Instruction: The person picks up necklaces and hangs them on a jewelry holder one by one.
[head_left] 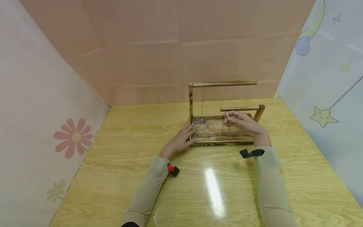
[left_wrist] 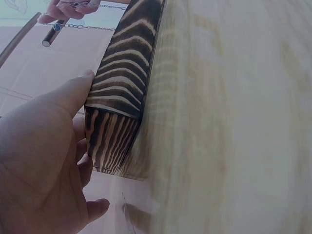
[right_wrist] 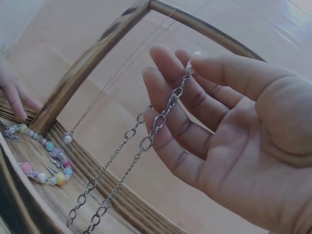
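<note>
I have the right hand (head_left: 241, 123) pinching a beaded chain (head_left: 227, 115), right of centre in the head view; the left hand (head_left: 178, 142), fingers loosely spread, touches the left end of the wooden stand (head_left: 221, 144) on the bench (head_left: 136, 132).

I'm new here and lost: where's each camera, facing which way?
Head: on the head, facing forward and down at the rectangular brown wooden stand; left hand, right hand and beige sleeves show.
Left wrist: on that wrist, facing the stand's striped corner; left hand close, right fingers at top.
Right wrist: on that wrist, facing the silver metal chain; right hand large, left fingers at left.
Head and right wrist share the multicoloured beaded strand.
</note>
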